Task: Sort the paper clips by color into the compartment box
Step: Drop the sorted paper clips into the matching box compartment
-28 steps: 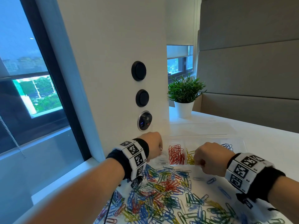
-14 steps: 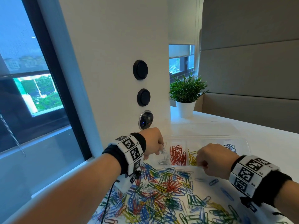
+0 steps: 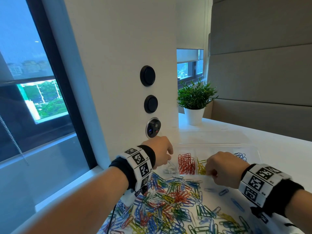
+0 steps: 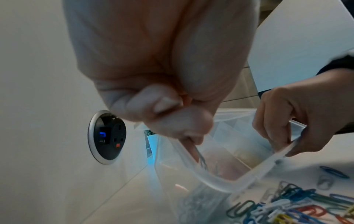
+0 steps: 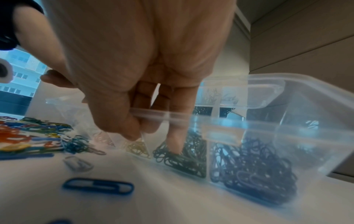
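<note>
Plant (image 3: 195, 97) behind box (image 3: 251, 149), w/ wall sockets (image 3: 152, 127).

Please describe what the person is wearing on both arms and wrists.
The arms are bare. Each wrist has a black cuff under a white band of square black-and-white code tags: left band, right band. A thin black cable hangs from the left one.

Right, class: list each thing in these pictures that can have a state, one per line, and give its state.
Clear plastic compartment box: lid open, partly filled with sorted clips.
Mixed-colour paper clip pile: loose, unsorted on the table.
Left hand: fingers dipped into the leftmost compartment.
Right hand: gripping the box's near rim.
Round wall socket: blue light on.
</note>
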A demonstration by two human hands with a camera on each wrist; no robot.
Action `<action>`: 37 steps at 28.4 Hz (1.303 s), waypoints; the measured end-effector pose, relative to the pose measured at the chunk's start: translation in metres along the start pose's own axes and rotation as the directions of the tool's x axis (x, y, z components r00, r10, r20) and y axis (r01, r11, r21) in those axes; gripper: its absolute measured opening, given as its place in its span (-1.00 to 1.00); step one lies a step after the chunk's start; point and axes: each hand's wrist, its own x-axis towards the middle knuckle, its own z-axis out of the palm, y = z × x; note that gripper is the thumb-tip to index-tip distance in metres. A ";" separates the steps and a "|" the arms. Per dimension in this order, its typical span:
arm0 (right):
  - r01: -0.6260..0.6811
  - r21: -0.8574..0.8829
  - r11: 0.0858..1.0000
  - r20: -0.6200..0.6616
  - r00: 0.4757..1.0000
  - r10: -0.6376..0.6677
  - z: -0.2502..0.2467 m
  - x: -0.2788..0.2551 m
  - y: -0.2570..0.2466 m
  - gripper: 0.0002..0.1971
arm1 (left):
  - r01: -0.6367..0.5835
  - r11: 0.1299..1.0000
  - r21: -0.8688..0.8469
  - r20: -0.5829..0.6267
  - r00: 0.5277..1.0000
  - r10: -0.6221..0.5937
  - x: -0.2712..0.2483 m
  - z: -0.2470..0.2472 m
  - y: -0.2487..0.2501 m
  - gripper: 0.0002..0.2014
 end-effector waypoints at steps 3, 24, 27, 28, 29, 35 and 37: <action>0.002 0.012 1.000 -0.005 1.000 -0.002 -0.001 0.000 -0.001 -0.71 | -0.024 1.000 0.001 0.042 0.999 0.024 -0.002 0.002 0.000 -0.63; 0.030 -0.037 0.999 0.005 1.000 -0.030 -0.002 -0.001 -0.001 -0.77 | -0.161 0.953 0.258 0.269 0.959 0.089 -0.005 0.015 0.009 -0.79; 0.038 -0.016 0.999 -0.018 0.999 -0.038 -0.001 -0.002 0.000 -0.74 | -0.132 0.970 0.206 0.192 0.977 0.092 0.001 0.012 0.004 -0.84; 0.042 -0.011 0.999 -0.029 0.999 -0.043 -0.001 -0.002 0.000 -0.73 | -0.126 0.975 0.180 0.171 0.981 0.096 0.003 0.009 0.002 -0.85; 0.046 -0.004 0.999 -0.039 0.998 -0.046 -0.001 -0.002 0.001 -0.73 | -0.120 0.982 0.143 0.157 0.983 0.097 0.005 0.006 0.001 -0.86; 0.042 0.017 0.999 -0.035 0.999 -0.041 0.001 -0.001 0.003 -0.73 | -0.105 0.994 0.025 0.178 0.979 0.099 0.007 -0.006 -0.003 -0.81; 0.038 0.019 0.999 -0.027 0.999 -0.038 0.000 -0.001 0.003 -0.72 | -0.108 0.994 0.016 0.192 0.976 0.103 0.008 -0.008 -0.005 -0.81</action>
